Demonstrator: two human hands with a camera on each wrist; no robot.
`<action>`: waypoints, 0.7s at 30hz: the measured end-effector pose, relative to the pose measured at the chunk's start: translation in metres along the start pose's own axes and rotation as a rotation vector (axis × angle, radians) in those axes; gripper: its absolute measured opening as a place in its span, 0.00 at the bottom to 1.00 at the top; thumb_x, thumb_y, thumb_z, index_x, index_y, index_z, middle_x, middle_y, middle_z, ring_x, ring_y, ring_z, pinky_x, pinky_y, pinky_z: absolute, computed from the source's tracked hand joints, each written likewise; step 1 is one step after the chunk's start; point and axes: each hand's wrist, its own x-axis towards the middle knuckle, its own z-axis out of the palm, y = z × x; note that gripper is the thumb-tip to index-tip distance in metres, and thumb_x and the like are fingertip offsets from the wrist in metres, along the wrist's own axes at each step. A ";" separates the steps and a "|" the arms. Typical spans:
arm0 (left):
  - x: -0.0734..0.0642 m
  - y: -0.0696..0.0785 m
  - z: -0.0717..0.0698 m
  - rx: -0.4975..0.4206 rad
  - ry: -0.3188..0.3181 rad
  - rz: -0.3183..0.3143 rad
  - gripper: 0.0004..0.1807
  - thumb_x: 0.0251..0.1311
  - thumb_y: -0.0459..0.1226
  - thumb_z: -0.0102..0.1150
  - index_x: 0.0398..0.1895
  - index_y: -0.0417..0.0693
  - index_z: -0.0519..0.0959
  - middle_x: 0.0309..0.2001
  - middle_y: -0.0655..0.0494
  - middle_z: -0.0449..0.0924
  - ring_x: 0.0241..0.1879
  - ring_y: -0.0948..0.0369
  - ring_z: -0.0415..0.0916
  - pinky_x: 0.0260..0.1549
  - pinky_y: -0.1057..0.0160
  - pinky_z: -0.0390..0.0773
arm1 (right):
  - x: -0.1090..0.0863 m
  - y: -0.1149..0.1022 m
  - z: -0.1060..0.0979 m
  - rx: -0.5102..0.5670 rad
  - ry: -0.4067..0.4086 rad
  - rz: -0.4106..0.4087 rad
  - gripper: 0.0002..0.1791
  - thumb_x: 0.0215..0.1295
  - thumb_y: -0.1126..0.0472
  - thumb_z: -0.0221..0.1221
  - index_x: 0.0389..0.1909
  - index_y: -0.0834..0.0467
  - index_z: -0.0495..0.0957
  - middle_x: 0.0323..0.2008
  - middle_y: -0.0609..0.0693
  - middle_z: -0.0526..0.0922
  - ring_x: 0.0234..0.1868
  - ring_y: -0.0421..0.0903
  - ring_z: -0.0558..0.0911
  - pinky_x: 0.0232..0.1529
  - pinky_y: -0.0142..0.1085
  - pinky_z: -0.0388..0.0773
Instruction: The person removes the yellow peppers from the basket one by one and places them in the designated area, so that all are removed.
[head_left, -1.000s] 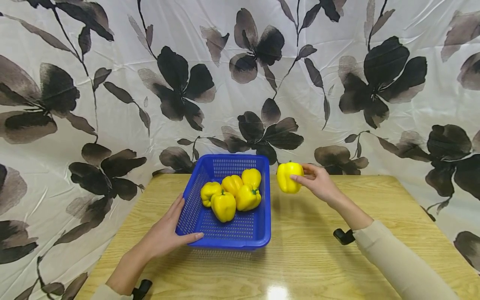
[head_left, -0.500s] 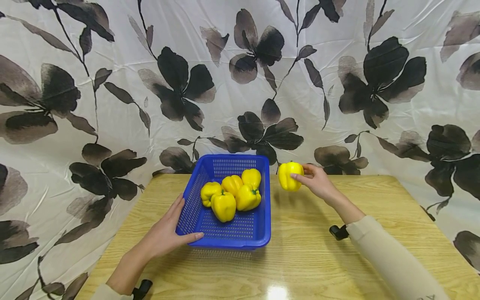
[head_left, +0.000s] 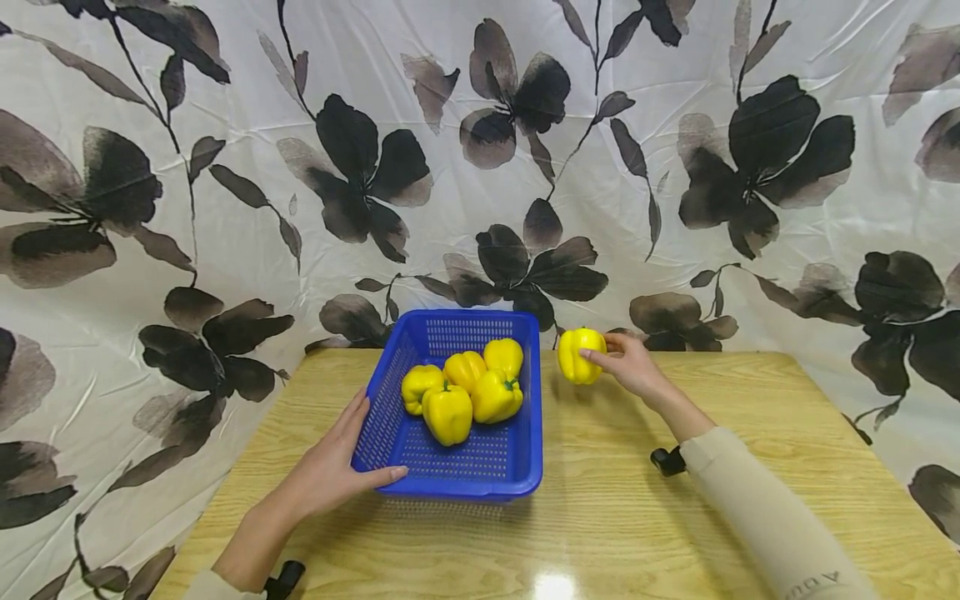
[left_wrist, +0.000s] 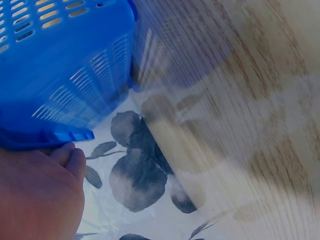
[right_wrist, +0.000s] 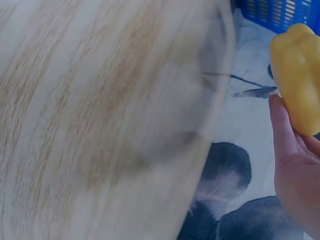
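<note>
My right hand holds a yellow bell pepper upright, just right of the blue basket, with the thumb on its near side. The same pepper shows at the right edge of the right wrist view. My left hand grips the blue plastic basket at its near left corner, thumb over the front rim and fingers along the left side. Several yellow bell peppers lie grouped inside the basket, toward its middle and back. In the left wrist view the left fingers tuck under the basket's rim.
A light wooden table bears the basket. Behind it hangs a white cloth with a dark floral print. A black wrist mount sticks out from the right forearm, and another black mount from the left.
The right forearm has swung a little to the left, while the pepper in the right hand has shifted only slightly. The left hand, basket and peppers inside have stayed in place.
</note>
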 end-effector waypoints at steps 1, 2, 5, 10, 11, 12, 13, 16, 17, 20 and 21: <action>0.000 0.000 0.000 0.001 -0.001 -0.001 0.69 0.52 0.68 0.68 0.84 0.44 0.39 0.83 0.43 0.36 0.77 0.35 0.49 0.67 0.28 0.59 | 0.001 0.002 0.001 0.011 -0.001 0.005 0.41 0.73 0.49 0.62 0.71 0.75 0.62 0.67 0.73 0.71 0.66 0.66 0.74 0.63 0.53 0.76; 0.000 0.000 0.000 0.000 0.000 0.000 0.69 0.52 0.68 0.68 0.84 0.44 0.39 0.83 0.43 0.36 0.77 0.35 0.49 0.67 0.28 0.59 | 0.002 0.004 0.001 0.016 -0.002 0.008 0.41 0.73 0.49 0.62 0.71 0.75 0.62 0.67 0.73 0.71 0.66 0.66 0.74 0.63 0.53 0.76; -0.001 0.000 0.001 0.000 -0.001 -0.002 0.70 0.52 0.69 0.67 0.84 0.43 0.39 0.83 0.42 0.36 0.77 0.35 0.49 0.67 0.28 0.59 | 0.005 0.011 0.003 0.020 0.000 0.021 0.41 0.72 0.49 0.63 0.70 0.76 0.63 0.66 0.73 0.72 0.65 0.65 0.74 0.62 0.52 0.78; -0.002 0.001 0.003 -0.005 -0.007 -0.012 0.70 0.51 0.71 0.65 0.84 0.43 0.39 0.83 0.42 0.36 0.77 0.35 0.48 0.67 0.28 0.59 | 0.010 0.019 0.007 -0.019 0.010 0.049 0.40 0.73 0.47 0.62 0.70 0.75 0.64 0.65 0.72 0.72 0.65 0.64 0.75 0.60 0.48 0.79; -0.002 0.001 0.003 -0.007 -0.009 -0.013 0.70 0.51 0.71 0.65 0.84 0.43 0.39 0.83 0.42 0.35 0.77 0.35 0.48 0.67 0.28 0.59 | 0.011 0.020 0.008 -0.022 0.011 0.051 0.40 0.73 0.47 0.61 0.70 0.75 0.64 0.65 0.72 0.73 0.64 0.64 0.75 0.60 0.48 0.79; -0.002 0.001 0.003 -0.006 -0.011 -0.014 0.70 0.51 0.71 0.65 0.84 0.43 0.39 0.83 0.42 0.35 0.77 0.35 0.48 0.67 0.28 0.59 | 0.012 0.021 0.009 -0.023 0.011 0.055 0.40 0.73 0.47 0.61 0.70 0.75 0.65 0.65 0.72 0.73 0.64 0.63 0.75 0.60 0.48 0.79; -0.002 0.001 0.003 -0.005 -0.012 -0.015 0.70 0.51 0.71 0.65 0.84 0.43 0.39 0.83 0.42 0.35 0.77 0.35 0.48 0.67 0.28 0.59 | 0.013 0.022 0.010 -0.018 0.008 0.058 0.40 0.73 0.47 0.61 0.70 0.75 0.64 0.65 0.72 0.73 0.64 0.63 0.75 0.60 0.48 0.79; -0.002 0.001 0.002 -0.003 -0.008 -0.015 0.70 0.52 0.69 0.66 0.84 0.43 0.40 0.83 0.43 0.36 0.77 0.34 0.49 0.66 0.28 0.59 | 0.016 0.023 0.013 -0.011 -0.005 0.066 0.41 0.73 0.46 0.62 0.70 0.74 0.64 0.65 0.72 0.73 0.64 0.63 0.75 0.61 0.48 0.77; -0.002 0.001 0.001 -0.002 -0.007 -0.016 0.69 0.52 0.69 0.67 0.83 0.43 0.40 0.83 0.43 0.36 0.77 0.34 0.49 0.66 0.27 0.59 | 0.017 0.024 0.013 -0.013 -0.007 0.069 0.42 0.72 0.45 0.62 0.71 0.74 0.63 0.65 0.72 0.73 0.64 0.62 0.75 0.62 0.48 0.77; -0.001 0.001 0.000 -0.002 -0.004 -0.011 0.69 0.53 0.67 0.68 0.84 0.43 0.39 0.83 0.43 0.36 0.77 0.34 0.49 0.66 0.27 0.60 | 0.019 0.025 0.015 -0.013 -0.011 0.078 0.44 0.72 0.44 0.62 0.73 0.72 0.60 0.67 0.72 0.70 0.66 0.63 0.73 0.63 0.49 0.76; -0.001 0.001 0.000 -0.003 -0.005 -0.010 0.69 0.53 0.67 0.68 0.84 0.43 0.39 0.83 0.43 0.36 0.77 0.34 0.49 0.66 0.27 0.59 | 0.020 0.026 0.015 -0.012 -0.014 0.081 0.45 0.72 0.44 0.62 0.74 0.71 0.59 0.68 0.73 0.68 0.66 0.63 0.72 0.63 0.49 0.77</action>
